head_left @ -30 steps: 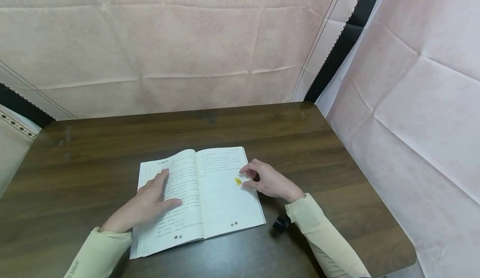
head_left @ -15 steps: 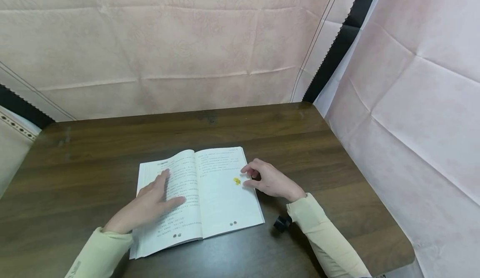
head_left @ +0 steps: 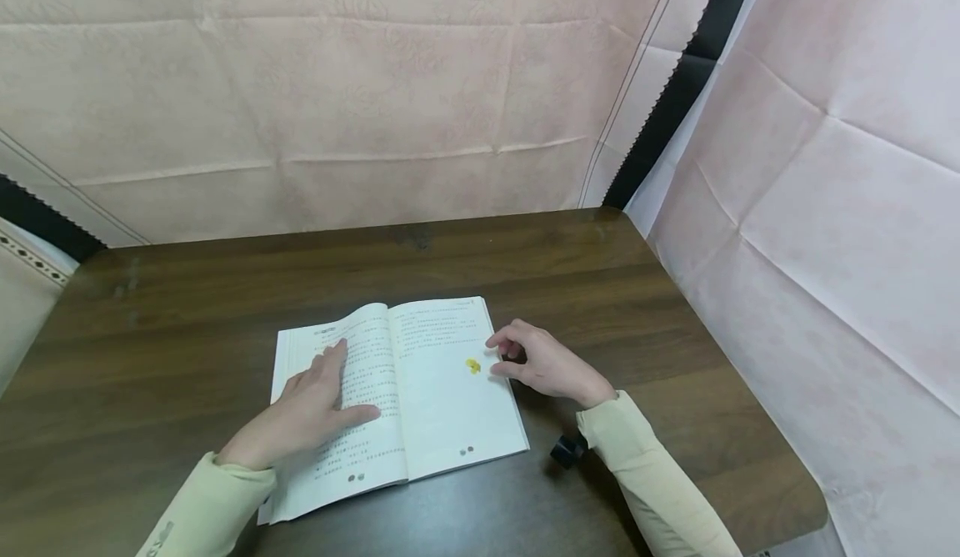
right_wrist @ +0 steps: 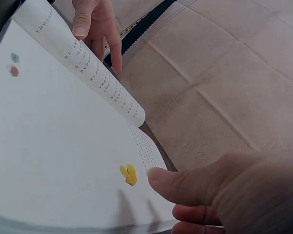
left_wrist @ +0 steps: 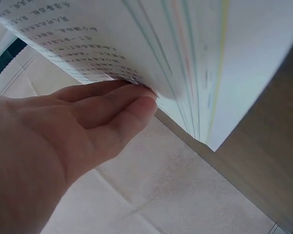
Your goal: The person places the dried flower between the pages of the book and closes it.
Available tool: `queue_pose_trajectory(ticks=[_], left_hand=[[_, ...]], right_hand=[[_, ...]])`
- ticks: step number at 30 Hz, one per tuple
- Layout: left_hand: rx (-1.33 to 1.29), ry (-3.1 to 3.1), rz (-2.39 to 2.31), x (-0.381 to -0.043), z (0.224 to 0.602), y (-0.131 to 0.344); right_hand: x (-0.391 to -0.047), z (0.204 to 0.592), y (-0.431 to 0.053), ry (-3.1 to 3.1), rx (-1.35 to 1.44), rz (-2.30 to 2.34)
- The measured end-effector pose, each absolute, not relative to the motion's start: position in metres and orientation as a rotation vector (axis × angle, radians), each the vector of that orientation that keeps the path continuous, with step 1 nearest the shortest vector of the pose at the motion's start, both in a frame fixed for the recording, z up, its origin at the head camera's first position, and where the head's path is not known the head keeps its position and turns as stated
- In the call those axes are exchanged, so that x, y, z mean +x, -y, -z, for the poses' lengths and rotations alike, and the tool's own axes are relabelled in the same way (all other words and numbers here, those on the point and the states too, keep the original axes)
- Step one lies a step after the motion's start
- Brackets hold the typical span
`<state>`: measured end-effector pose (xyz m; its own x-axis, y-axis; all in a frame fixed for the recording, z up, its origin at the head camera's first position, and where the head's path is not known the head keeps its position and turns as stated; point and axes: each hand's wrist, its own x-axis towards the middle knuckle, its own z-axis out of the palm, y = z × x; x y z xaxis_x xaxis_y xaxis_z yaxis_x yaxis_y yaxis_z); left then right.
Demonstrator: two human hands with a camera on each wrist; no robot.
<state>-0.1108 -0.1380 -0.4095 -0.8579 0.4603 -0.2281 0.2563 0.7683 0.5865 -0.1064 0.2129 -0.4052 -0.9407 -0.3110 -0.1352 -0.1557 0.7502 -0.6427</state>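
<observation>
An open book (head_left: 450, 407) lies on the dark wooden table, with printed text on the left page and the upper part of the right page. My left hand (head_left: 311, 411) rests over the left page, fingers straight and thumb spread toward the spine. In the left wrist view its fingertips (left_wrist: 144, 100) touch the page beside the fanned page edges. My right hand (head_left: 543, 361) is at the right edge of the book, thumb and index finger apart. Its thumb (right_wrist: 180, 185) reaches over the right page, close to a small yellow flower-like shape (right_wrist: 129, 175).
A small black object (head_left: 566, 451) shows below the right sleeve cuff. The wooden table (head_left: 187, 307) extends around the book. Pale patterned cloth (head_left: 337, 107) hangs behind the table and along its right side, with black strips at the corners.
My left hand has slid slightly to the right across the left page, its thumb nearer the spine. My right hand stays almost still at the page edge.
</observation>
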Motion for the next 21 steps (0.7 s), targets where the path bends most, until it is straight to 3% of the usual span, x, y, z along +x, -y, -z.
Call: queue_pose_trajectory(ticks=[14, 21], left_hand=[[0.588, -2.616, -0.971, -0.105, 0.402, 0.139], [0.82, -2.47, -1.224, -0.109, 0.402, 0.147]], right_hand=[[-0.103, 0.404, -0.217, -2.723, -0.336, 0.995], [-0.102, 0.406, -0.219, -2.724, -0.309, 1.012]])
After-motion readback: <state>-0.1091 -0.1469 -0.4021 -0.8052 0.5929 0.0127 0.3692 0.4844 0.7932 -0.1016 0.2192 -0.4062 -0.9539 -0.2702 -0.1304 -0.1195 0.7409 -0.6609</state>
